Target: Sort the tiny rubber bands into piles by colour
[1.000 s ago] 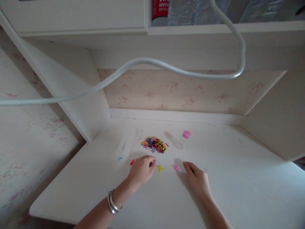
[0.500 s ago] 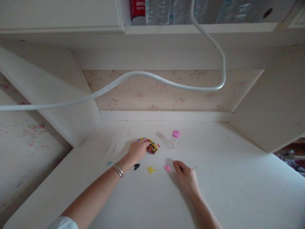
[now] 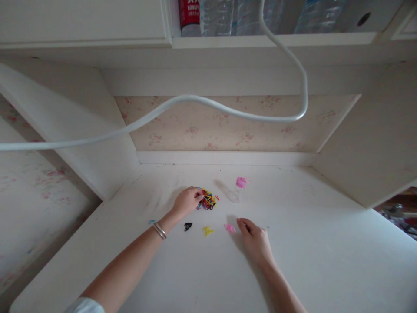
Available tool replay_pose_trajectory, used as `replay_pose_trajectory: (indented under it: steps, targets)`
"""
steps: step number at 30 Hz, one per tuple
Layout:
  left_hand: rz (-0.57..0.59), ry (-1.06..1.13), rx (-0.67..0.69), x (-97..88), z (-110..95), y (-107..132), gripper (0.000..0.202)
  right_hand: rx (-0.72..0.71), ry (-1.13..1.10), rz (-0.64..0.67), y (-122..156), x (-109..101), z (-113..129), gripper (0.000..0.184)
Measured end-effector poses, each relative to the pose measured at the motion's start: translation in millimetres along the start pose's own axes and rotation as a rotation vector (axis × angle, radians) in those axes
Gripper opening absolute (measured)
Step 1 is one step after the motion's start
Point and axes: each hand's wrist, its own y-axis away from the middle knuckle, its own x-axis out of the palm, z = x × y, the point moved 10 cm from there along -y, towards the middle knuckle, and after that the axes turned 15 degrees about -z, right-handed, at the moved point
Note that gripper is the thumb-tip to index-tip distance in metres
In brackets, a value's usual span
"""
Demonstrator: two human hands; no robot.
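Observation:
A heap of small multicoloured rubber bands (image 3: pixel 207 200) lies on the white desk (image 3: pixel 312 256). My left hand (image 3: pixel 186 201), with silver bangles on the wrist, rests against the heap's left side, fingers curled in a pinch at the bands. In front of the heap sit three little sorted piles: black (image 3: pixel 187 226), yellow (image 3: pixel 207 231) and pink (image 3: pixel 230 228). My right hand (image 3: pixel 254 240) lies on the desk just right of the pink pile, fingers loosely bent and touching the surface, holding nothing visible.
A small clear bottle with a pink cap (image 3: pixel 237 189) lies behind the heap. A blue band (image 3: pixel 151 221) lies alone at left. A white cable (image 3: pixel 208 102) hangs across the view. Water bottles and a red can (image 3: pixel 189 17) stand on the shelf above.
My left hand went from the desk near the yellow pile up to the heap, leaving a black pile behind, and now pinches at the bands. My right hand stayed put.

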Motion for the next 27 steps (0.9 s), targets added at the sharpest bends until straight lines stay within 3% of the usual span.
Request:
replay_pose_trajectory:
  steps: [7, 14, 19, 23, 27]
  targets:
    - [-0.011, 0.181, -0.157, -7.6, 19, -3, 0.039, -0.019, 0.003, 0.005, 0, -2, 4, 0.049]
    - [-0.014, 0.224, -0.155, -23.9, 7, 12, 0.037, -0.002, -0.015, 0.003, 0, 0, 1, 0.046]
    - [0.018, 0.141, 0.014, -26.8, -23, 40, 0.028, -0.01, -0.027, -0.007, -1, 0, 1, 0.046]
    - [0.099, 0.028, 0.166, -11.8, -42, 70, 0.026, -0.011, -0.01, 0.006, 0, 0, 2, 0.046]
    - [0.143, -0.07, 0.232, 3.7, -46, 87, 0.029, -0.023, -0.002, 0.014, 1, 1, 3, 0.048]
